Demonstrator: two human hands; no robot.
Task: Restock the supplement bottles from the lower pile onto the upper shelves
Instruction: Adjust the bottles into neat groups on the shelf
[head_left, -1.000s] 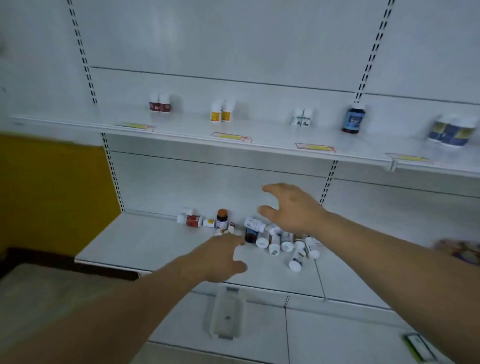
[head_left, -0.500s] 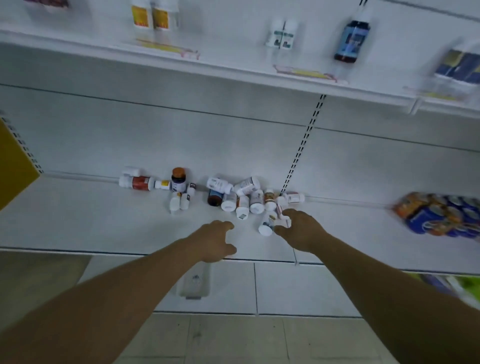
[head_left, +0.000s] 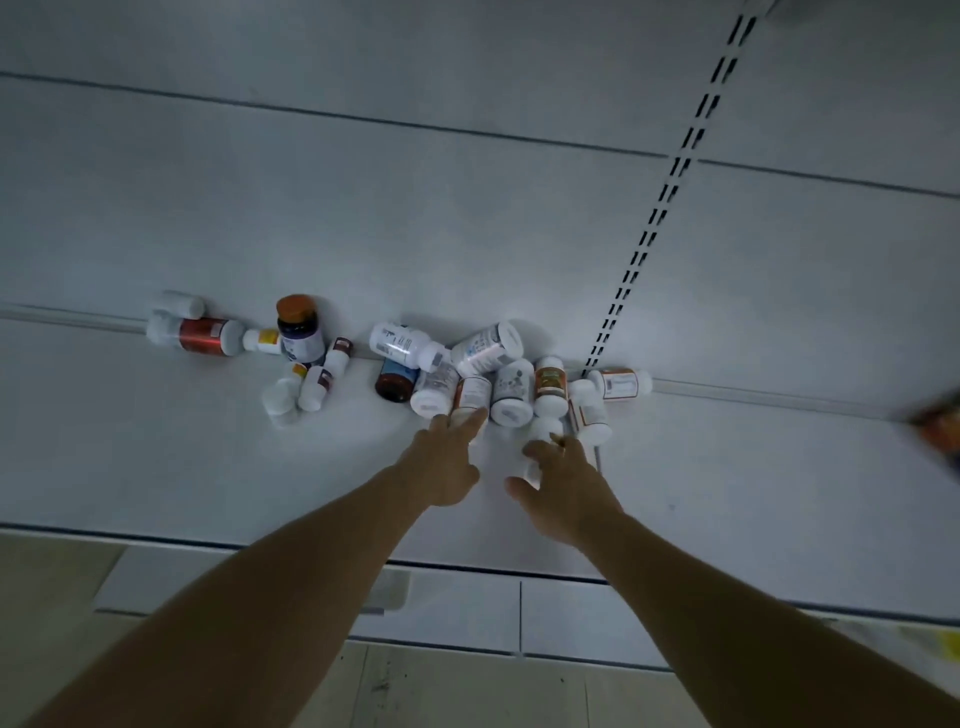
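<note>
A pile of supplement bottles lies along the back of the lower shelf (head_left: 156, 467). Most are white and on their sides; an amber bottle with an orange cap (head_left: 298, 332) stands upright at the left. My left hand (head_left: 441, 465) reaches in, its index finger touching a white bottle with an orange label (head_left: 471, 393). My right hand (head_left: 563, 483) lies over a small white bottle (head_left: 540, 434) at the pile's front, fingers on it and thumb spread apart. The upper shelves are out of view.
A red-labelled bottle (head_left: 200, 335) lies at the far left of the pile. A slotted upright (head_left: 649, 234) runs up the back panel. Blurred colourful packs (head_left: 937, 426) sit at the right edge. Below are the base shelf (head_left: 467, 608) and floor.
The view has tilted down, so the upper shelf has left the frame. Both hands have moved forward to the pile; the left index finger now touches a bottle.
</note>
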